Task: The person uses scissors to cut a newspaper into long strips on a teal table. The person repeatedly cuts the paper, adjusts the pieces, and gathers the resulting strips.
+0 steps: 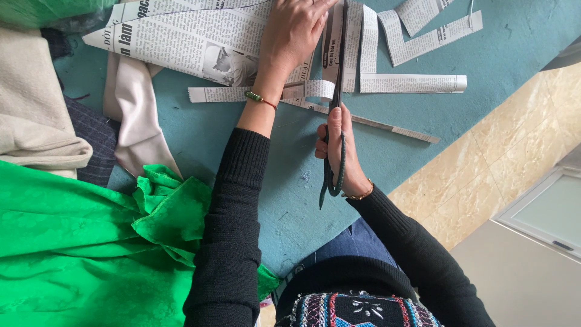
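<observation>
Right hand (pixel 336 145) grips scissors (pixel 336 91) mid-cut through newspaper (pixel 193 36); left hand (pixel 295 30) flat, pinning sheet. Strips (pixel 414 83) lie far right. Likely next: advance blades straight.

Both arms, in black knit sleeves pushed back from the wrists, reached forward from the body. The left hand (pixel 295 31) lay palm down with its fingers spread flat and pointing away, the wrist straight and ringed by a thin beaded bracelet. The right hand (pixel 336 145) sat nearer the body, turned on its edge with fingers curled tight in a closed grip, a thin gold-coloured bracelet at its wrist.
</observation>
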